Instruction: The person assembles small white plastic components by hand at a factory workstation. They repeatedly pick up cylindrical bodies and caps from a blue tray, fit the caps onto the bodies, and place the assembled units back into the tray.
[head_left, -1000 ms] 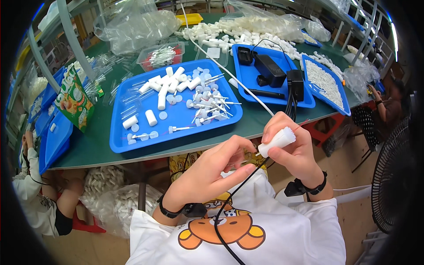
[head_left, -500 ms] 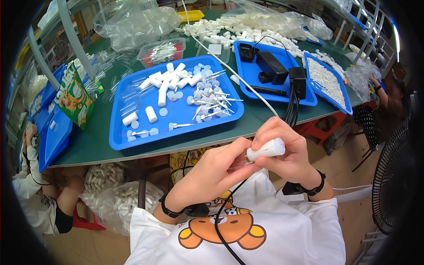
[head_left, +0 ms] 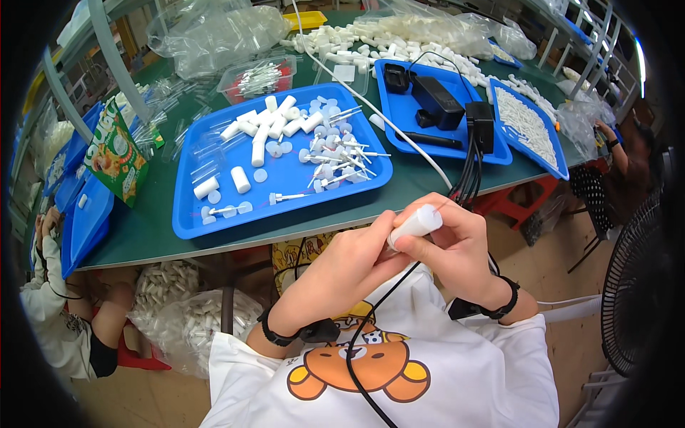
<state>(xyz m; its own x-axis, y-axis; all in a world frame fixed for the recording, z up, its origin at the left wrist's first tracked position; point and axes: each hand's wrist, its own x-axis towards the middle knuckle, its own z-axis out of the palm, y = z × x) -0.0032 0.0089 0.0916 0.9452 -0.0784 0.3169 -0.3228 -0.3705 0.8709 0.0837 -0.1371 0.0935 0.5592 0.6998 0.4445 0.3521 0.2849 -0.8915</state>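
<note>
Both my hands are raised just past the table's front edge, closed around one white plastic cylinder (head_left: 416,227). My right hand (head_left: 460,250) has its thumb along the cylinder's near side, fingers curled behind. The fingertips of my left hand (head_left: 357,260) press at its lower left end, partly hidden. Its round upper end faces up and right, and a thin reddish thread shows beside it. Beyond my hands lies a blue tray (head_left: 285,213) with several white cylinders (head_left: 261,133), translucent discs (head_left: 260,175) and thin white sticks (head_left: 353,158) with disc ends.
A second blue tray (head_left: 399,145) holds black electronic devices (head_left: 437,102), their cables hanging over the table edge. Further right, another blue tray (head_left: 526,130) is full of small white pieces. A green snack bag (head_left: 118,153) stands at left. A fan (head_left: 631,285) is at right; other people sit on both sides.
My hands have turned the cylinder so its end points more upward; the slit along its side no longer shows. Both hands have shifted slightly, staying closed on it.
</note>
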